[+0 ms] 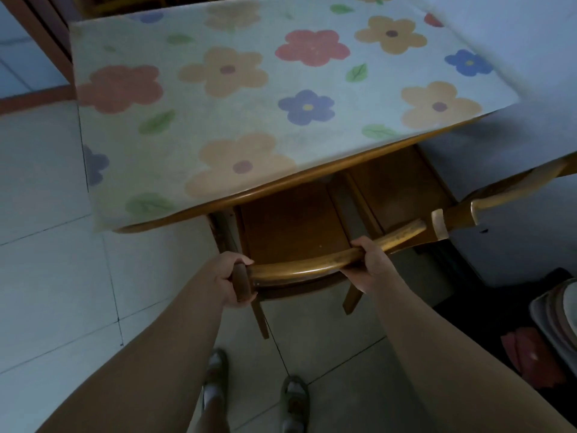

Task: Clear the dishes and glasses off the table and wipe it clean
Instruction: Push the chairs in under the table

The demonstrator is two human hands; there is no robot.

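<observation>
Two feet in sneakers [293, 398] stand on the pale tiled floor [46, 276] at the bottom of the view, bare forearms reaching forward from them. At the lower right edge, a grey tray [544, 326] holding stacked plates [566, 310] sits low beside something red [530, 354], both cut off by the frame and too dim to identify further. Just ahead, the left hand [232, 278] is wrapped around the left end of a wooden chair's curved top rail [312, 265], fingers curled over it, while the right hand [373, 264] is clamped on the same rail further right. The chair seat [293, 223] is tucked partly under the table's wooden edge [281, 185], so most of it is hidden. A second chair [499, 195] (only its back visible) stands alongside at the right. Beyond, the table's flower-print cloth [249, 98] lies bare of dishes and glasses, its far end cropped and blurred.
</observation>
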